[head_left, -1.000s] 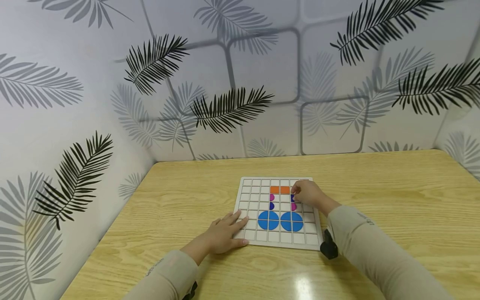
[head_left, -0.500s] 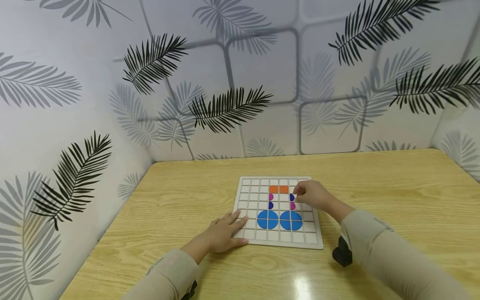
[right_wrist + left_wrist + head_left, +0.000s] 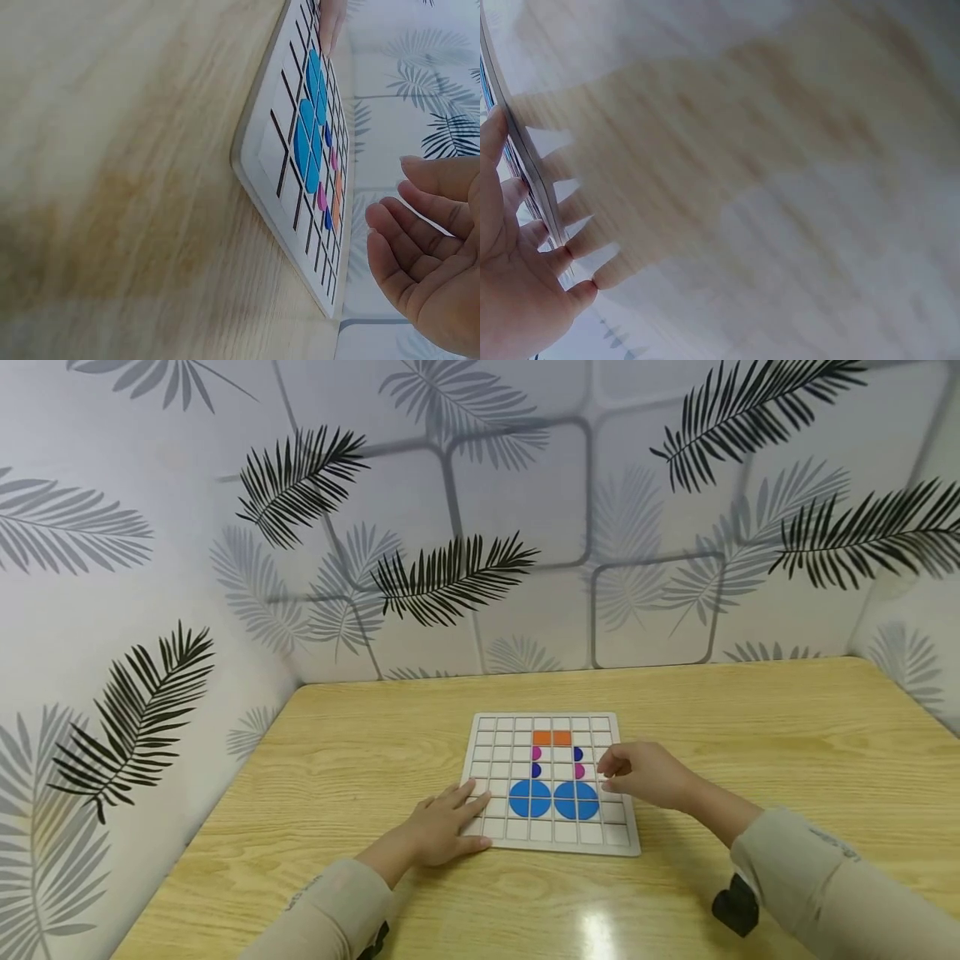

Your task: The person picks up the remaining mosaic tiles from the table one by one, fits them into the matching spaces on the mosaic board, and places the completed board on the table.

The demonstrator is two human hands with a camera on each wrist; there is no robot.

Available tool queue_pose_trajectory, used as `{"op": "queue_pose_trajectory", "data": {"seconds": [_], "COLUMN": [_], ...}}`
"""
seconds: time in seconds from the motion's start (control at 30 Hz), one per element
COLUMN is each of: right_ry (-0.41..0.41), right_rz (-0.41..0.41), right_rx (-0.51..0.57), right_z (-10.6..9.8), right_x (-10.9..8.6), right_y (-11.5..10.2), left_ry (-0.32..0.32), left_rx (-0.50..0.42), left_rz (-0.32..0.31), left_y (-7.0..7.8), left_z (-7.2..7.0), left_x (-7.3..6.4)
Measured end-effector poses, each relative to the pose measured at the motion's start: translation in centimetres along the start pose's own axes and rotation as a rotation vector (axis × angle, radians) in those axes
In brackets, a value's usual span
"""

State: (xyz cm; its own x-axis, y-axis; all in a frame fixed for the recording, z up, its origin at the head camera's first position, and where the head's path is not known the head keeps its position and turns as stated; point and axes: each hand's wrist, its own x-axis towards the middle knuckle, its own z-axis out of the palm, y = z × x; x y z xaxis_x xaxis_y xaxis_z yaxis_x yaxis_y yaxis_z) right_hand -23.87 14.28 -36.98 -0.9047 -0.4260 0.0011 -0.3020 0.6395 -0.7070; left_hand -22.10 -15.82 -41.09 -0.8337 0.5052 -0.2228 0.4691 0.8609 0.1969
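A white gridded board (image 3: pixel 504 831) lies on the table, inlaid with coloured pieces. Two orange squares (image 3: pixel 552 738) sit side by side near its top. Below them are magenta half-circles (image 3: pixel 579 771) and dark blue half-circles (image 3: pixel 536 770) in two columns. Two blue circles (image 3: pixel 576 801), each made of quarter pieces, lie lower down. My left hand (image 3: pixel 442 827) rests with spread fingers on the board's left edge. My right hand (image 3: pixel 648 774) hovers over the board's right edge, fingers loosely curved; in the right wrist view nothing shows between thumb and fingers.
The wooden table (image 3: pixel 345 752) extends around the board on all sides. Behind it stands a wall (image 3: pixel 525 610) with a leaf pattern, and another wall section runs along the left. A dark wrist device (image 3: pixel 737 906) hangs under the right sleeve.
My right hand has drawn back from the dark blue half-circle in the right column, moving right and toward me. That piece now shows fully. The left hand has stayed on the board.
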Motion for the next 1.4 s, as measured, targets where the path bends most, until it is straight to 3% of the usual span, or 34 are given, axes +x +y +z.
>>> {"op": "queue_pose_trajectory", "data": {"seconds": [0.73,1.07,1.4], "right_ry": [-0.121,-0.152,-0.258], "right_rz": [-0.065,-0.086,-0.240], "right_rx": [0.130,0.140,0.169], "right_z": [-1.1,-0.9,0.7], "right_x": [-8.0,-11.3,-13.4], "right_y": [1.0,1.6,2.7], "left_ry": [0.001,0.006,0.009], "left_rx": [-0.031,0.004,0.006], "left_rz": [0.024,0.011,0.010], "left_y": [0.3,-0.1,0.0], "left_z": [-0.7,-0.3,-0.2], "left_x": [-0.3,0.1,0.1]}}
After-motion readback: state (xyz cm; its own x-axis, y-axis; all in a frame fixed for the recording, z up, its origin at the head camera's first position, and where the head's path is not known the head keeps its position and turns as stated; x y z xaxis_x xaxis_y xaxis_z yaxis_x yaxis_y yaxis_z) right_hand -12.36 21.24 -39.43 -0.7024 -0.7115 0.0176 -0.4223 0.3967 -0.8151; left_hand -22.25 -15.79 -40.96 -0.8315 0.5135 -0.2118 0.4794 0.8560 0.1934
